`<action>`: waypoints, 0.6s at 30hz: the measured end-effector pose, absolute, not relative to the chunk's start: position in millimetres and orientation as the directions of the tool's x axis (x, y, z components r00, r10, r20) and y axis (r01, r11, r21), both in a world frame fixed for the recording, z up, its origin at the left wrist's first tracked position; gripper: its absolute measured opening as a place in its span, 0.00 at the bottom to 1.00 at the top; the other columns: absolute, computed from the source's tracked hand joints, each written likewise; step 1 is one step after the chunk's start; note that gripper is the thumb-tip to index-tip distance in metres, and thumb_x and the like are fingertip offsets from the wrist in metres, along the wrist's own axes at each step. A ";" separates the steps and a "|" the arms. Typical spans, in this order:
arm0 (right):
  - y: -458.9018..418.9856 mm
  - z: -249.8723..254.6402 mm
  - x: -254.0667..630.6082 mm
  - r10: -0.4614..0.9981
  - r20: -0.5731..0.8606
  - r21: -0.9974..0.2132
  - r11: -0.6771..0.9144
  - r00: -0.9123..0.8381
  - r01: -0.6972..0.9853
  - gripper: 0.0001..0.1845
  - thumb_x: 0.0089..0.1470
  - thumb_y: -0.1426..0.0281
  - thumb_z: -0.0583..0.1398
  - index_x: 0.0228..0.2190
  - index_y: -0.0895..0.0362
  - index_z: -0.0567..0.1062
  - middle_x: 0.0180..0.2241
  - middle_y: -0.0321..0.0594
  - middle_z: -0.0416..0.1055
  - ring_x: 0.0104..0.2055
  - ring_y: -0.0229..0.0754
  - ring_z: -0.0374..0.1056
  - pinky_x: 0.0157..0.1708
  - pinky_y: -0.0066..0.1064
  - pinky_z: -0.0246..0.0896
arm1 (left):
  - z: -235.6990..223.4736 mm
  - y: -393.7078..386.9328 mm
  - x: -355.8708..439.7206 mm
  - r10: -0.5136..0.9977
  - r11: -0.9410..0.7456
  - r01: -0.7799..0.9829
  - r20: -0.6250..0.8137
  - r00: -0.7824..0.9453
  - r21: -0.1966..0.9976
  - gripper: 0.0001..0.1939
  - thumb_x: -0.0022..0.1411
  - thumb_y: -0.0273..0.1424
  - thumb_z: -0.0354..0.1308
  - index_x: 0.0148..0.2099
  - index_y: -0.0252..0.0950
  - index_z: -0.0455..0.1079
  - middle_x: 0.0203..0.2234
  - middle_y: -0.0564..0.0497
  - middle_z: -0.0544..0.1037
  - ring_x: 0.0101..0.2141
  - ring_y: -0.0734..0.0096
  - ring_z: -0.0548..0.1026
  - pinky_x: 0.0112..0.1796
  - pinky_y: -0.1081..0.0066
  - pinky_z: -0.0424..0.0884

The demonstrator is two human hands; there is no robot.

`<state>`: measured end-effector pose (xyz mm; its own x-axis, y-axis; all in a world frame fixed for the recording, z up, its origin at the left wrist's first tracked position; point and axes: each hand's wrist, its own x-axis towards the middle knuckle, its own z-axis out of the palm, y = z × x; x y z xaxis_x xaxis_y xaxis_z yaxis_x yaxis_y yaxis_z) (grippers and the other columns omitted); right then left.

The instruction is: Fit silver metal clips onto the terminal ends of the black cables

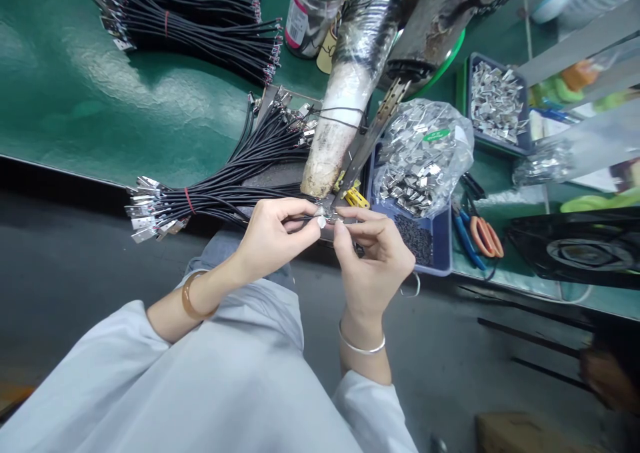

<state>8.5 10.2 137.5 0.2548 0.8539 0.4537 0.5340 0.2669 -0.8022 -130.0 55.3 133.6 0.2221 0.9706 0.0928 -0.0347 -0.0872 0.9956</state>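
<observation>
My left hand [277, 236] is closed in a pinch on the end of a black cable, just below the mouth of a dirty white duct [325, 153]. Opposite it, my right hand [373, 256] pinches a small shiny metal part [330, 214] against that cable end; the fingertips hide much of the contact. Beside my left hand lies a bundle of black cables [220, 196] tied with a red band, its metal-tipped ends [147, 210] reaching past the table edge. A yellow clip-like piece [357, 198] sits just above my right fingers.
Right of my hands, a blue tray [443, 260] holds a plastic bag of metal parts [425, 153] and small black pieces. Pliers [467, 236] lie beyond it. A tray of metal clips [497, 100], a clear jar [310, 20] and more cable bundles [195, 20] stand farther back.
</observation>
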 end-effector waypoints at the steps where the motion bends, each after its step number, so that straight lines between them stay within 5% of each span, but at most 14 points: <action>1: 10.3 136.9 8.7 0.855 0.446 -0.813 0.262 0.265 0.520 0.07 0.56 0.74 0.66 0.28 0.54 0.74 0.36 0.36 0.81 0.36 0.38 0.79 0.31 0.27 0.76 | 133.8 55.8 -131.2 0.966 -0.114 -0.026 0.117 0.229 0.993 0.08 0.54 0.27 0.58 0.28 0.31 0.78 0.19 0.55 0.70 0.20 0.83 0.60 0.22 0.80 0.57; 11: 10.7 137.7 9.6 0.820 0.553 -0.668 0.329 0.149 0.668 0.06 0.57 0.74 0.66 0.29 0.53 0.76 0.35 0.36 0.80 0.38 0.40 0.78 0.35 0.32 0.76 | 135.0 56.3 -130.8 0.968 -0.049 -0.080 0.068 0.243 0.996 0.08 0.54 0.28 0.60 0.29 0.32 0.80 0.21 0.53 0.76 0.21 0.80 0.66 0.22 0.80 0.61; 18: 16.8 134.4 8.4 0.812 0.552 -0.698 0.325 0.189 0.639 0.06 0.57 0.74 0.66 0.29 0.53 0.76 0.35 0.36 0.80 0.38 0.39 0.77 0.31 0.29 0.73 | 133.0 56.2 -129.1 0.972 -0.152 -0.053 0.159 0.175 0.987 0.08 0.55 0.26 0.60 0.30 0.32 0.81 0.24 0.51 0.79 0.21 0.81 0.65 0.21 0.80 0.59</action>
<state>8.4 16.8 134.4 0.1894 0.8122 0.5517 0.6387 0.3249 -0.6975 -129.1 56.2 133.0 0.1753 0.9716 0.1587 -0.0535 -0.1516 0.9870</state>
